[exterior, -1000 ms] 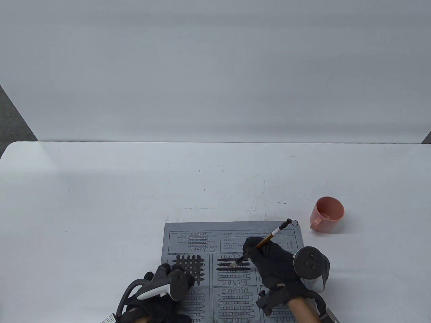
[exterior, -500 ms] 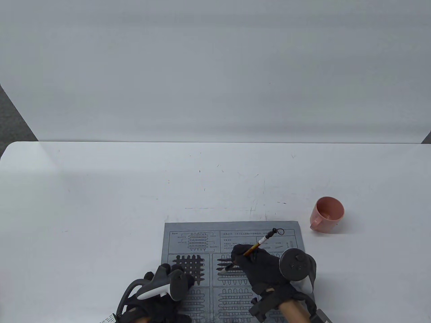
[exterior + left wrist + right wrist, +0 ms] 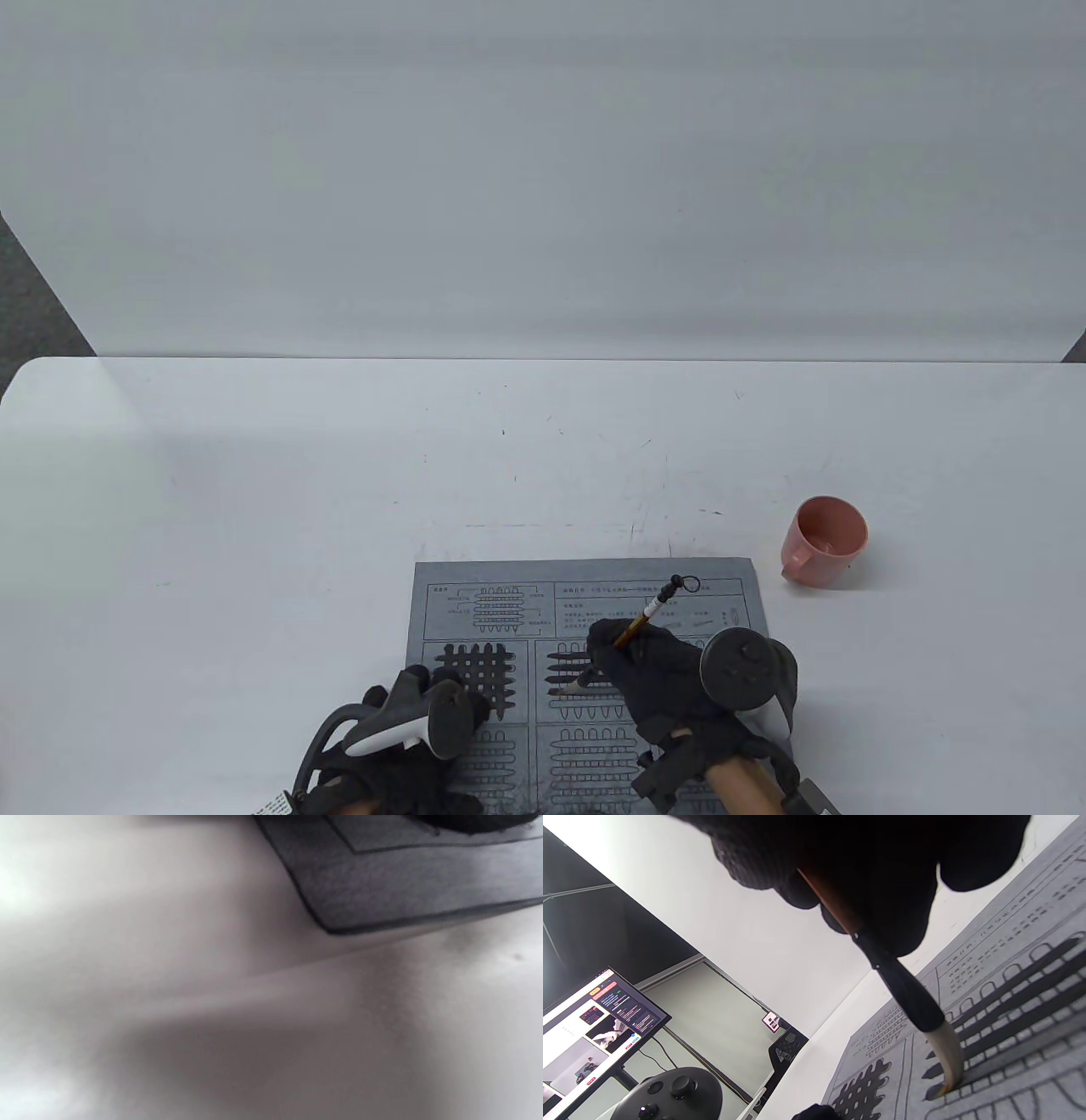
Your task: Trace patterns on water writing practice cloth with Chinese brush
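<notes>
On cloth [image 3: 585,594]: right hand [image 3: 662,671] gripping tilted brush [image 3: 636,624].

far side: bare table [image 3: 339,458] lying open | right: pink cup [image 3: 827,542] standing near cloth [image 3: 585,594] corner

1. White table [image 3: 339,475], faint scuffs and pen marks mid-surface.
2. Grey practice cloth [image 3: 585,573] lies flat at the near edge, directly under the fingers of both hands; printed grid patterns, some darkened.
3. Pink cup [image 3: 825,540] stands on the table, beyond and right of the right hand's fingers, apart from the cloth.
</notes>
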`<state>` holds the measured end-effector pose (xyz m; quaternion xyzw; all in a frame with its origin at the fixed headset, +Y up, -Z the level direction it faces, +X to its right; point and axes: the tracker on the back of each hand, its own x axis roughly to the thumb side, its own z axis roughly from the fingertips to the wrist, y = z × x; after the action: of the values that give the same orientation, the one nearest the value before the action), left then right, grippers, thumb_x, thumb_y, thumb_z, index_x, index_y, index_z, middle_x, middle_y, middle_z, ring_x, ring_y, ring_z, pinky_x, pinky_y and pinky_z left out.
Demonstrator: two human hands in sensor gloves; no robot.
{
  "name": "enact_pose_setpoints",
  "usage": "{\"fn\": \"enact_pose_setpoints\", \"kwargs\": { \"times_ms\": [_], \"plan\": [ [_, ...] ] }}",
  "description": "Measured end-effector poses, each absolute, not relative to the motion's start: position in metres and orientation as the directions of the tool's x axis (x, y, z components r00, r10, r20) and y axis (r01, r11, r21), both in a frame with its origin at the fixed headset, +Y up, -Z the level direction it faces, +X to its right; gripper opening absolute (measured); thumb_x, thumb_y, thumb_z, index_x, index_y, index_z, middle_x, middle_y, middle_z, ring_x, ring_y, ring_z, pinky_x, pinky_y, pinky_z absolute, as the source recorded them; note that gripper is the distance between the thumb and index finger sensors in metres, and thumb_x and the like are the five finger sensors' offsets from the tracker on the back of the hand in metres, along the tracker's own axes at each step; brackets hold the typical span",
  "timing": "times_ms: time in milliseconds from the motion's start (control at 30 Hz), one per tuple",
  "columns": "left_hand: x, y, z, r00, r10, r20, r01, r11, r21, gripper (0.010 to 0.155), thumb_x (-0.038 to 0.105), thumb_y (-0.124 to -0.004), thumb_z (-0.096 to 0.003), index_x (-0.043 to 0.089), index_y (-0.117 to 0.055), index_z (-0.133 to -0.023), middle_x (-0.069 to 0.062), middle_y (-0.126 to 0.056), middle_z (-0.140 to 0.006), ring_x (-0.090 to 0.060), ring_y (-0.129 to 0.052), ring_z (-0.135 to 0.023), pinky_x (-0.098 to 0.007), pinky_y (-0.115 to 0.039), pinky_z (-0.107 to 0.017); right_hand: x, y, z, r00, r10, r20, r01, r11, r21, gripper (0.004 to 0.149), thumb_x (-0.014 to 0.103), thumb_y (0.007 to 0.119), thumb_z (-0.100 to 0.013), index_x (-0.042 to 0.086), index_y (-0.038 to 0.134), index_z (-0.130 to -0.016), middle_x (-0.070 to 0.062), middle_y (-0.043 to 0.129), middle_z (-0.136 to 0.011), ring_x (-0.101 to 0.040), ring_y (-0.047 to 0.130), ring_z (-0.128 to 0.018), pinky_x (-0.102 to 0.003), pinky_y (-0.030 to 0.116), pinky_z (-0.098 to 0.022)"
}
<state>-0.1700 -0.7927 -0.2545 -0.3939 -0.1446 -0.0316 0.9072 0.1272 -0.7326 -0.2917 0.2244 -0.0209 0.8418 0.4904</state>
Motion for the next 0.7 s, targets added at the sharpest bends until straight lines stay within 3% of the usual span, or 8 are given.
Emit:
{"fn": "enact_pose_setpoints", "kwargs": {
  "times_ms": [700],
  "plan": [
    [-0.170, -0.793, -0.255, 0.956, 0.057, 0.287, 0.171, 0.688, -0.706, 0.103, 0.073, -0.063, -0.0342, 0.049, 0.017, -0.094, 0.009, 0.031, -0.100, -0.031, 0.029, -0.099, -0.068, 0.001, -0.073, 0.141, -0.728, -0.295, -0.486, 0.781, 0.392, -0.812, -0.570, 0.129, 0.034, 0.029, 0.073, -0.053, 0.012, 0.080, -0.081, -0.017, 0.092, -0.079, -0.039, 0.099, -0.062, -0.066, 0.071, -0.053]
  ]
}}
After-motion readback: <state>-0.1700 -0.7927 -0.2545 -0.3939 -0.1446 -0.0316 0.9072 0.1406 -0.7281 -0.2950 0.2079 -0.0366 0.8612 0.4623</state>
